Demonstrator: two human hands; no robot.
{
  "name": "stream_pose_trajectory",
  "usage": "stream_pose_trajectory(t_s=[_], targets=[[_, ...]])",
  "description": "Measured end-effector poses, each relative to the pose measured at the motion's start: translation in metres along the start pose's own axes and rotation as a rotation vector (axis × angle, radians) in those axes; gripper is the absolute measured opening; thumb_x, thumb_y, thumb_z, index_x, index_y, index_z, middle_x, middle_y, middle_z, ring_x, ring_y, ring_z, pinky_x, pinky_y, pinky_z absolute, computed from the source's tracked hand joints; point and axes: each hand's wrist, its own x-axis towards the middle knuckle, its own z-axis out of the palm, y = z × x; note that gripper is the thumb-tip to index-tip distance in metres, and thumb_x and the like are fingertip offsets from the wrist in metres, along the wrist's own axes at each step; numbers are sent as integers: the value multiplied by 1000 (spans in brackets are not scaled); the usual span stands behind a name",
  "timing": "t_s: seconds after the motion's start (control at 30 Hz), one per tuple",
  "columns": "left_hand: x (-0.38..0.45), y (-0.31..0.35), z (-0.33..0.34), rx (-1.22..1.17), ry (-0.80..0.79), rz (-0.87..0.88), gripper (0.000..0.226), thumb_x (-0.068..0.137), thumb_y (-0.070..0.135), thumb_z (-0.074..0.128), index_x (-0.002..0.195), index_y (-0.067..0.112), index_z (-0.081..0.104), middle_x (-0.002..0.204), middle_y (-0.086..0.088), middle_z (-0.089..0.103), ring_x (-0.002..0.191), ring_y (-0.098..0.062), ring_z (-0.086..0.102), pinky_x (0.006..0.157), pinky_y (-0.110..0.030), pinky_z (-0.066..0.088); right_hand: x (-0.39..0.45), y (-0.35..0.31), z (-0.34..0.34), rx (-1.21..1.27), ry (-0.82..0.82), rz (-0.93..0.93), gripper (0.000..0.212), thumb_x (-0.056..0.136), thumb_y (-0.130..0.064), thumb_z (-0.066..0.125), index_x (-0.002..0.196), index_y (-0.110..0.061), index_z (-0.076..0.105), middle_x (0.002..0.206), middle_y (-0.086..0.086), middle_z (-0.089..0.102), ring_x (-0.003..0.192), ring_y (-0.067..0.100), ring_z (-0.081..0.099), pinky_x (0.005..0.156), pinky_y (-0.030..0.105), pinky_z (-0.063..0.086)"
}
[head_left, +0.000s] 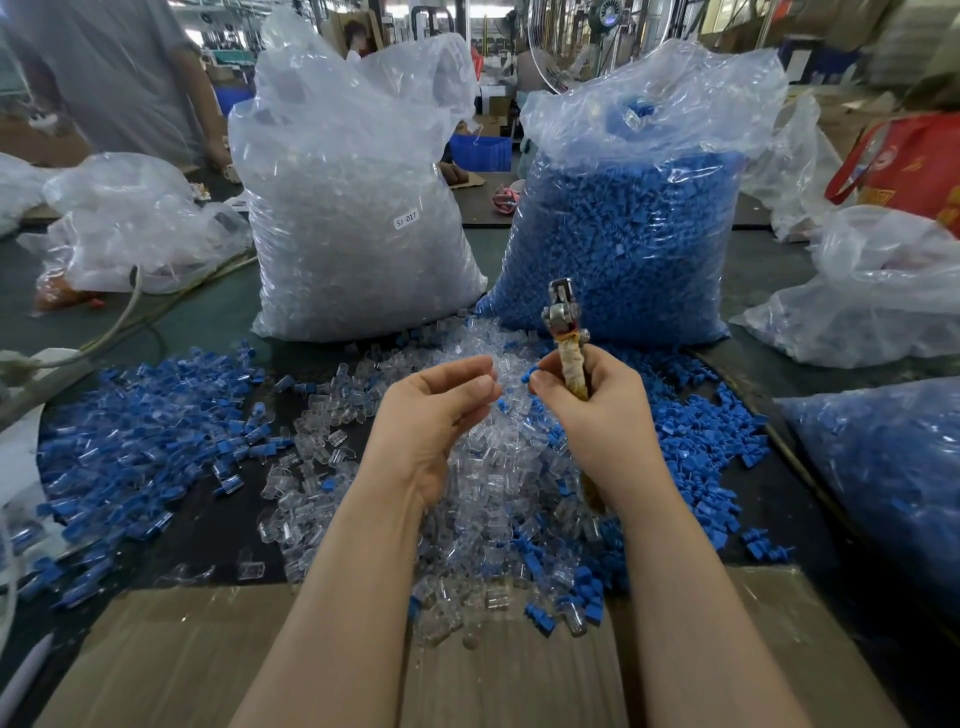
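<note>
Over the bench's (197, 317) middle, the right hand (597, 415) is gripping pliers (563, 322) and pinching a blue plug (531, 373), the left hand (441, 415) is curling its fingers, perhaps round a clear cap, while joined pieces (145, 415) are lying toward the left edge and two full bags (358, 208) are waiting at the far edge.

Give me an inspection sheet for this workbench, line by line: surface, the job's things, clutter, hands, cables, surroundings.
Surface: dark table mat; cardboard sheet at the near edge.
Job's things: loose clear pieces in the middle, blue pieces on the right, joined blue-and-clear pieces on the left; clear-piece bag and blue-piece bag stand behind.
Clutter: crumpled plastic bags at both sides; red bag far right.
Hands: right hand grips a metal tool and pinches a single blue piece; left hand is curled, hold unclear.
Cables: pale cable trails on the left.
Surroundings: factory hall; person in grey; fan.
</note>
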Motion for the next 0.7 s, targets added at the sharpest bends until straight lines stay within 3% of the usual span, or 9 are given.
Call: stream_pose_trajectory(t_s=[0.1,0.2,0.27,0.37,0.47,0.53,0.7], targets=[[-1,-1,2,39,20,6,23,78,-5,72,94,12,76,93,-5,77,85,-12,70,75,-21,55,-1,-2,1,5,-4,-5,12,90,-19,68,80,-23,63,72,7,65,62,14,57,62,25,50],[-2,-2,5,54,58,14,25,76,-5,74,91,15,77,90,-3,75,83,-11,69,70,-19,53,-2,-4,2,21,-10,-16,9,91,-19,67,83,-21,64,83,16,68,81,32,64,75,41,54],[-2,-2,6,23,69,11,26,75,-5,75,91,16,76,86,-3,73,80,-10,68,67,-17,54,-2,-5,2,28,-13,-28,9,91,-19,68,83,-21,63,83,18,68,84,35,64,76,44,53],[-3,-1,9,-25,86,-1,23,74,-3,77,91,12,73,81,-4,74,73,-11,71,62,-17,55,-3,-5,2,26,-10,-53,11,91,-17,68,82,-22,63,78,12,67,78,31,63,71,38,53],[-5,0,12,-15,85,-24,18,75,2,79,90,9,70,76,-5,76,69,-12,73,58,-18,55,-2,-5,2,27,-14,-75,16,90,-14,68,80,-24,61,63,-7,61,57,9,53,55,20,47],[-6,0,13,-1,75,-38,18,74,5,80,89,10,71,76,-4,76,70,-12,74,56,-18,55,-2,-5,3,29,-18,-83,18,91,-13,68,79,-25,60,59,-15,57,53,-1,48,52,12,41],[-7,0,16,-13,39,-34,16,74,6,81,86,10,71,79,-6,76,73,-13,74,59,-18,56,-3,-6,4,42,-2,-104,19,91,-12,68,79,-25,60,59,-18,58,54,-3,49,54,10,40]])
